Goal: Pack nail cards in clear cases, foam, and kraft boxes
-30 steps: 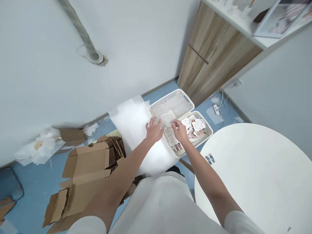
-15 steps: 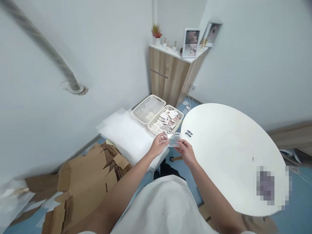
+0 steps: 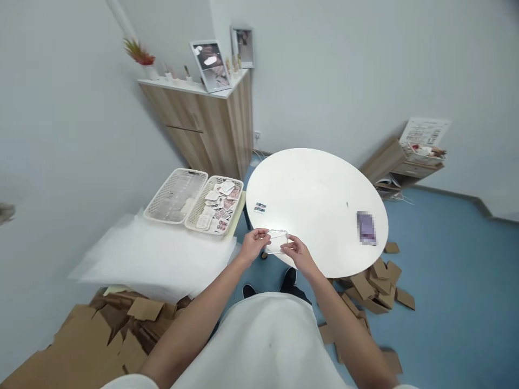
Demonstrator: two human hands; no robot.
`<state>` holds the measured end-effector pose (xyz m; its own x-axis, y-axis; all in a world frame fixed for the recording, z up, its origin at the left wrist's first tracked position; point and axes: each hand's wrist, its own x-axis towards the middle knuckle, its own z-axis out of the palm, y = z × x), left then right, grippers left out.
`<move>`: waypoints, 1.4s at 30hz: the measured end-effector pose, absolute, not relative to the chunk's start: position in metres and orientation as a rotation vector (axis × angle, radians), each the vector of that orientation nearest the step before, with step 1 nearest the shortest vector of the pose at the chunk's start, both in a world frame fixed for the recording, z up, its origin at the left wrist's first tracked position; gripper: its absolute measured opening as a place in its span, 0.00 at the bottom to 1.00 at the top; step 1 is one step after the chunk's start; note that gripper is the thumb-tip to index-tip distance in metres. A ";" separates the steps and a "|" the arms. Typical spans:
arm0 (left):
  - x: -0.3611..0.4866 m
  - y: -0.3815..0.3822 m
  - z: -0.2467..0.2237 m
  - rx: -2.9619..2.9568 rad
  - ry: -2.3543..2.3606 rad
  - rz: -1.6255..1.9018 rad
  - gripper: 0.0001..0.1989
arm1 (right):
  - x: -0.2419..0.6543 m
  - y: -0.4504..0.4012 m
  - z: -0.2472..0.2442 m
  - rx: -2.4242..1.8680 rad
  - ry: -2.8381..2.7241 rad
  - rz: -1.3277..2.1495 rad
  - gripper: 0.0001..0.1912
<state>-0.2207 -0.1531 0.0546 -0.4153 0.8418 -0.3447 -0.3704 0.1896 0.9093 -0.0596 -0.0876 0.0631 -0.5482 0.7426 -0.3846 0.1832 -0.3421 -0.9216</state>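
Observation:
Between my two hands is a small clear plastic box (image 3: 277, 243), held over the near edge of the white round table (image 3: 316, 189). My left hand (image 3: 254, 244) pinches its left side, and my right hand (image 3: 298, 252) grips its right side. Whether the lid is fully closed I cannot tell. Just beyond my left hand, a small set of dark, round-looking pieces (image 3: 260, 207) lies on the table. Left of the table, one white basket (image 3: 214, 205) holds many small printed cards or packets. Beside it, another basket (image 3: 177, 195) holds clear plastic pieces.
White foam sheets (image 3: 150, 256) are stacked under the baskets. Flattened cardboard (image 3: 81, 346) lies at lower left, and small cardboard boxes (image 3: 375, 286) lie on the floor at right. A blurred purple item (image 3: 366, 228) is on the table. A wooden cabinet (image 3: 203, 124) stands behind.
My view has swung right, bringing the whole table and the right-hand shelf into sight. The clear box, still in both hands, is now over the table's edge.

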 end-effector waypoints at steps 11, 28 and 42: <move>-0.162 -0.081 0.046 0.600 1.460 1.288 0.19 | 0.006 -0.010 0.066 -1.281 -1.567 1.786 0.21; -0.086 -0.025 0.034 0.580 1.660 1.238 0.18 | 0.051 0.055 0.025 -1.450 -1.406 1.714 0.20; -0.063 -0.010 0.040 1.386 1.687 1.105 0.09 | 0.051 0.044 0.036 -1.444 -1.256 1.809 0.25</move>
<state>-0.0634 -0.0096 0.0400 -0.2013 0.9795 0.0112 0.4016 0.0721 0.9130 0.0509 0.0440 0.0361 -0.3104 0.8244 -0.4733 0.1556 -0.4471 -0.8808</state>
